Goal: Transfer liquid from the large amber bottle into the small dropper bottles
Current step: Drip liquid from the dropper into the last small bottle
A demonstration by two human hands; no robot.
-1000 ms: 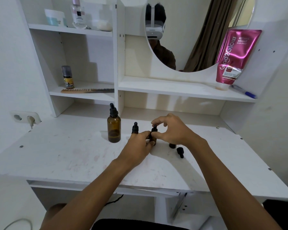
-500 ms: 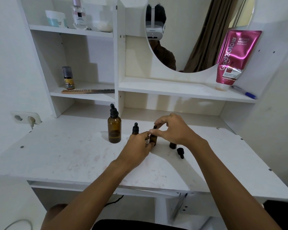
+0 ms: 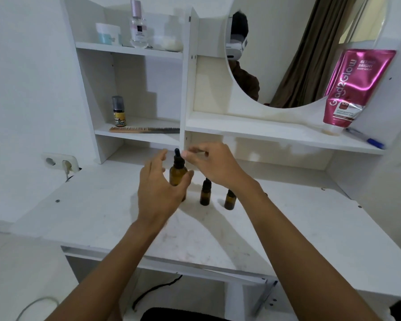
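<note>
The large amber bottle (image 3: 177,176) with its black dropper cap (image 3: 178,159) stands on the white desk (image 3: 97,212). My left hand (image 3: 158,191) is open and cupped around the bottle's near side, thumb to its right, fingers spread on its left. My right hand (image 3: 214,166) hovers just right of the dropper bulb, fingertips pinched together with nothing visible between them. Two small amber dropper bottles stand right of the big one: one capped (image 3: 205,193), and one (image 3: 229,200) whose top is hidden by my right wrist.
The shelf unit rises right behind the bottles, its upright divider (image 3: 183,93) just above the dropper cap. A comb (image 3: 144,129) and a small bottle (image 3: 118,111) sit on the left shelf, a pink tube (image 3: 354,89) and a pen (image 3: 366,139) on the right one. A wall socket (image 3: 60,161) is at the left.
Both hands have let go of the small dropper bottle, which now stands capped on the desk, and have moved left to the large amber bottle.
</note>
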